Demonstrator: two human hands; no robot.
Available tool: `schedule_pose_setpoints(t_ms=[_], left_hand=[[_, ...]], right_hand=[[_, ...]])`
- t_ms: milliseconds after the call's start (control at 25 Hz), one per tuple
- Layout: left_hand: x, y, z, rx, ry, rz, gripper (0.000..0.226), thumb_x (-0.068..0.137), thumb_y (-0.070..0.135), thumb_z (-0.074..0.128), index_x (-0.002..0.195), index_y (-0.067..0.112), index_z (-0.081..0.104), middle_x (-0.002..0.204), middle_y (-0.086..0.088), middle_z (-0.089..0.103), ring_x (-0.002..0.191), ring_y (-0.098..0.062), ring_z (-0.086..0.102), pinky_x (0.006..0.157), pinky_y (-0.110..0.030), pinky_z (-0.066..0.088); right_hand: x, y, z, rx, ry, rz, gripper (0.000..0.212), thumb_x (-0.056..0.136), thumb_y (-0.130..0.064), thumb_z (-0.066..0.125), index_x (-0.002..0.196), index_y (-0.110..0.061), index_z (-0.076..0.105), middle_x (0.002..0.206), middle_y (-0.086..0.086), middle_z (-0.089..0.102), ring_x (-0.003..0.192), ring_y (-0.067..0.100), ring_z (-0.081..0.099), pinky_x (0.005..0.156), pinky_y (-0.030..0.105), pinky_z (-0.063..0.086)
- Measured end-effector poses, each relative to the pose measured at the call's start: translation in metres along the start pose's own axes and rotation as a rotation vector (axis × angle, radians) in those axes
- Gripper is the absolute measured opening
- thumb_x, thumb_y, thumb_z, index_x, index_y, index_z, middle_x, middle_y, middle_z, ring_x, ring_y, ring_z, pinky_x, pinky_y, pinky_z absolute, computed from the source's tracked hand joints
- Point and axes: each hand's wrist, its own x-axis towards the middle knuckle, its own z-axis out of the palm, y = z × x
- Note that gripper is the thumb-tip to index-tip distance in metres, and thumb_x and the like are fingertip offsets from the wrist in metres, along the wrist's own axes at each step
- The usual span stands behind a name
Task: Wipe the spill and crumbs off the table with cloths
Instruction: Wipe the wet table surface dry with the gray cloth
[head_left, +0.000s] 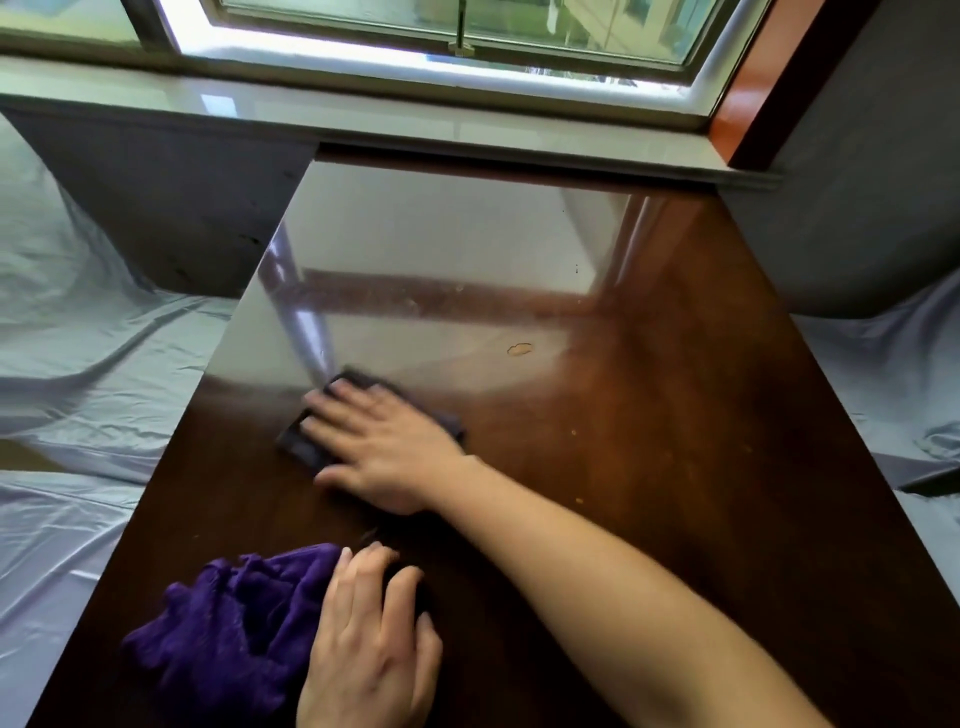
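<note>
My right hand (387, 449) lies flat, fingers spread, pressing a dark cloth (306, 441) onto the table (675, 415); the cloth shows past my fingertips and behind my knuckles. My left hand (371, 644) rests nearer me, fingers loosely curled on the edge of a bunched purple cloth (234, 618). A small spill (519, 348) sits well beyond my right hand, crumbs (577, 500) scattered to the right.

The table (649, 415) lay open on its far and right parts. A dark cloth (306, 441) and purple cloth (234, 618), each under a hand, blocked the near left.
</note>
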Motion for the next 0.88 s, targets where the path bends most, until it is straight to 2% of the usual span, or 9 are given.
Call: schedule_pose_setpoints(t_ms=[120, 240, 360, 440, 520, 600, 680, 760, 880], left_hand=[[0.0, 0.003, 0.002, 0.024, -0.024, 0.025, 0.035, 0.073, 0.027, 0.053, 0.095, 0.008, 0.071, 0.111, -0.021, 0.063, 0.113, -0.035, 0.054, 0.103, -0.052, 0.034], [0.001, 0.0, 0.005, 0.084, -0.064, 0.041, 0.035, 0.07, 0.031, 0.056, 0.096, 0.012, 0.071, 0.112, -0.018, 0.065, 0.109, -0.038, 0.062, 0.102, -0.052, 0.036], [-0.001, -0.002, 0.004, 0.124, -0.092, 0.05, 0.036, 0.073, 0.032, 0.056, 0.1, 0.013, 0.07, 0.116, -0.018, 0.064, 0.112, -0.038, 0.06, 0.103, -0.053, 0.036], [-0.003, -0.002, 0.002, 0.136, -0.104, 0.063, 0.036, 0.073, 0.031, 0.055, 0.101, 0.013, 0.07, 0.116, -0.019, 0.065, 0.112, -0.039, 0.061, 0.102, -0.052, 0.035], [-0.002, 0.001, -0.003, 0.13, -0.107, 0.063, 0.035, 0.072, 0.029, 0.055, 0.099, 0.013, 0.071, 0.115, -0.018, 0.066, 0.112, -0.038, 0.062, 0.103, -0.051, 0.035], [0.001, 0.002, -0.004, 0.118, -0.099, 0.062, 0.034, 0.07, 0.027, 0.056, 0.097, 0.013, 0.072, 0.113, -0.018, 0.066, 0.11, -0.039, 0.062, 0.102, -0.051, 0.036], [0.001, 0.003, -0.003, 0.128, -0.09, 0.056, 0.034, 0.069, 0.028, 0.057, 0.095, 0.012, 0.072, 0.111, -0.018, 0.067, 0.108, -0.039, 0.063, 0.1, -0.052, 0.037], [0.002, 0.005, -0.005, 0.141, -0.099, 0.053, 0.033, 0.069, 0.029, 0.056, 0.093, 0.015, 0.072, 0.109, -0.016, 0.068, 0.107, -0.037, 0.064, 0.101, -0.052, 0.04], [0.004, 0.004, -0.004, 0.154, -0.123, 0.049, 0.031, 0.068, 0.03, 0.057, 0.092, 0.019, 0.072, 0.108, -0.012, 0.068, 0.106, -0.033, 0.065, 0.099, -0.053, 0.048]], right_hand=[[-0.012, 0.078, -0.011, -0.028, 0.06, 0.531, 0.066, 0.099, -0.056, 0.03, 0.156, -0.025, 0.019, 0.167, 0.001, 0.003, 0.153, 0.024, -0.003, 0.123, 0.046, 0.002], [0.018, 0.098, -0.015, -0.002, 0.136, 0.763, 0.065, 0.099, -0.055, 0.028, 0.155, -0.023, 0.024, 0.166, 0.005, 0.006, 0.152, 0.03, -0.002, 0.123, 0.049, 0.003], [0.053, 0.062, -0.01, -0.037, 0.138, 0.709, 0.064, 0.1, -0.05, 0.033, 0.151, -0.011, 0.031, 0.163, 0.014, 0.019, 0.15, 0.034, 0.012, 0.122, 0.049, 0.007], [0.054, 0.025, -0.006, -0.04, 0.091, 0.479, 0.061, 0.102, -0.046, 0.035, 0.15, -0.008, 0.032, 0.162, 0.016, 0.023, 0.147, 0.037, 0.022, 0.121, 0.046, 0.014], [0.036, 0.005, -0.011, 0.036, 0.024, 0.207, 0.055, 0.103, -0.038, 0.039, 0.15, -0.01, 0.034, 0.16, 0.014, 0.03, 0.142, 0.039, 0.034, 0.116, 0.044, 0.028], [0.017, 0.025, -0.026, 0.11, 0.157, 0.126, 0.05, 0.101, -0.033, 0.047, 0.146, -0.012, 0.043, 0.151, 0.015, 0.045, 0.13, 0.038, 0.05, 0.106, 0.046, 0.043], [-0.005, 0.052, -0.032, 0.038, 0.234, 0.232, 0.054, 0.097, -0.04, 0.054, 0.144, -0.015, 0.046, 0.154, 0.009, 0.042, 0.14, 0.033, 0.04, 0.11, 0.047, 0.04], [-0.021, 0.079, -0.03, -0.033, 0.224, 0.354, 0.063, 0.094, -0.051, 0.054, 0.148, -0.02, 0.042, 0.161, 0.007, 0.028, 0.148, 0.032, 0.023, 0.119, 0.048, 0.023], [-0.01, 0.119, -0.032, -0.023, 0.17, 0.676, 0.076, 0.087, -0.078, 0.032, 0.153, -0.043, 0.019, 0.166, 0.006, -0.001, 0.151, 0.035, -0.002, 0.12, 0.055, -0.003]])
